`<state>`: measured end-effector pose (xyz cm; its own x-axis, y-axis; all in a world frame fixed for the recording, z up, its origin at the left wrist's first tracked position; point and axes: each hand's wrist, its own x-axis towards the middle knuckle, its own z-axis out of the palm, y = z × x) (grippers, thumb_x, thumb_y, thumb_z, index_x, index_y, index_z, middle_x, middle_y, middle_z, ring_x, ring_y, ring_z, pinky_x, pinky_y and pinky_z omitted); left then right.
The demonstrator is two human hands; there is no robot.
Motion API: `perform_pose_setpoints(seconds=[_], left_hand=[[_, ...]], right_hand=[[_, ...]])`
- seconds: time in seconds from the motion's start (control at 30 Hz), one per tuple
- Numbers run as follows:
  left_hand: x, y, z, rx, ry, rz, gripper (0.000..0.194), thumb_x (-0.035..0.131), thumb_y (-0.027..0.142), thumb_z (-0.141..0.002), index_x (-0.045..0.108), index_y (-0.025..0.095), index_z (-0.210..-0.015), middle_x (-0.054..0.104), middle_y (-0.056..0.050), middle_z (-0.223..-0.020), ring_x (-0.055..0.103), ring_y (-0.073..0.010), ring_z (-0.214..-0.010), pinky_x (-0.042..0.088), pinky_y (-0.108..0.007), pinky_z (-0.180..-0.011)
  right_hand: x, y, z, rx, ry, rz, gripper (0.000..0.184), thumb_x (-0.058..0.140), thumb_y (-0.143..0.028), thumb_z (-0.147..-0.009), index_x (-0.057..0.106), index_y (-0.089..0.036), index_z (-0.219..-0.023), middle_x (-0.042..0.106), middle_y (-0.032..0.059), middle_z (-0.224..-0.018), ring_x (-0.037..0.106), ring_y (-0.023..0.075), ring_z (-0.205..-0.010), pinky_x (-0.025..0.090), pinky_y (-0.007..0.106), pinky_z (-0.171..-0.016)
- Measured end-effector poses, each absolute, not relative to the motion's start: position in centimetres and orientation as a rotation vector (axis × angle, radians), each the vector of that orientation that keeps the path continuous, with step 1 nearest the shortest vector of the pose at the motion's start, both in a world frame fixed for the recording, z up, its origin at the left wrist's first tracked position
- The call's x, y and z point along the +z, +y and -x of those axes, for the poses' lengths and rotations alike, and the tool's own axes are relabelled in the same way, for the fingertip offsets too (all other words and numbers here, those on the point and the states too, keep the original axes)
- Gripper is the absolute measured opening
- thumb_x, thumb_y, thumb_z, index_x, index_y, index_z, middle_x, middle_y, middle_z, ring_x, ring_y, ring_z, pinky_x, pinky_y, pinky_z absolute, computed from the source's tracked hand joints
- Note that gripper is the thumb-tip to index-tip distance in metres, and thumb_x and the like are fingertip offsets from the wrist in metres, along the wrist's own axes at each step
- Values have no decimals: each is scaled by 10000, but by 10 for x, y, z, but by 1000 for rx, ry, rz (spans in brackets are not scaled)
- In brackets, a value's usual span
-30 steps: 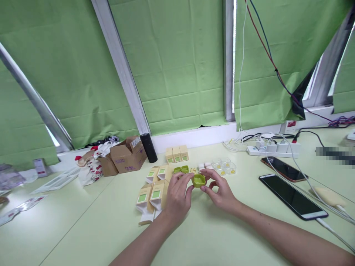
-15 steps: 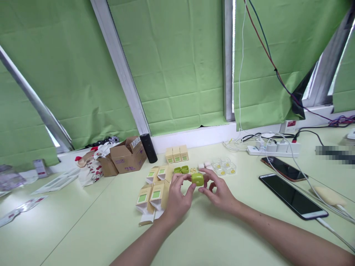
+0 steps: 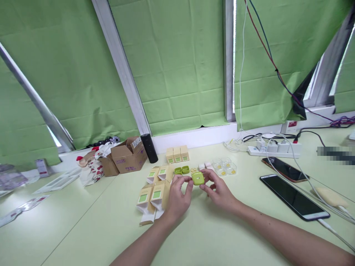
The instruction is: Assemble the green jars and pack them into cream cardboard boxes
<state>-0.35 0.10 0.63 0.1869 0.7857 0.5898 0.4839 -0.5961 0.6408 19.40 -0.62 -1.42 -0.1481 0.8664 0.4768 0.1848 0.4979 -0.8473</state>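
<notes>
the view looks out from the person's head, facing forward and tipped down across the table (image 3: 91,229). the forearms (image 3: 148,234) come in from the bottom edge and lower right corner; the left hand (image 3: 179,197) and right hand (image 3: 220,190) sit fairly near, below the middle. farther off, green blinds (image 3: 177,66) take up most of the top half, between tilted window posts (image 3: 121,66).
</notes>
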Motion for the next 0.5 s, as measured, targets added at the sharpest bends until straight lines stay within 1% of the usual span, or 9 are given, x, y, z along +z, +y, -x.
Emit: perform_pose_setpoints(seconds=[0.1, 0.2, 0.37, 0.5], left_hand=[[6, 2, 5, 1370, 1176, -2174, 222, 552, 354, -1021, 714, 205, -989, 648, -84, -1004, 645, -234, -983, 529, -402, -908], [4, 3, 6, 1366, 1174, -2190, 161, 580, 306, -1001, 706, 209, -975, 642, -82, -1011, 640, -235, -989, 535, -396, -904], [2, 4, 6, 1349, 1204, -2236, 114, 597, 243, -977, 698, 216, -931, 638, -67, -978, 628, -232, -983, 535, -385, -897], [1, 4, 7, 1323, 1245, -2292, 94, 615, 236, -970, 687, 225, -910, 637, -66, -977, 613, -245, -1007, 542, -392, -890]], right_hand=[[-17, -4, -194, 842, -1598, 900, 393, 621, -400, -959, 553, -269, -1322, 658, 114, -1280, 659, 241, -1067, 584, 279, -638], [-21, 0, -194, 897, -1571, 865, 406, 633, -423, -960, 558, -265, -1326, 640, 122, -1320, 648, 244, -1086, 581, 271, -624], [-24, 1, -194, 933, -1559, 840, 409, 647, -433, -959, 556, -254, -1316, 647, 118, -1283, 631, 241, -1092, 571, 266, -615], [-24, 1, -194, 959, -1536, 815, 414, 647, -460, -960, 552, -249, -1304, 640, 116, -1266, 625, 240, -1088, 574, 269, -605]])
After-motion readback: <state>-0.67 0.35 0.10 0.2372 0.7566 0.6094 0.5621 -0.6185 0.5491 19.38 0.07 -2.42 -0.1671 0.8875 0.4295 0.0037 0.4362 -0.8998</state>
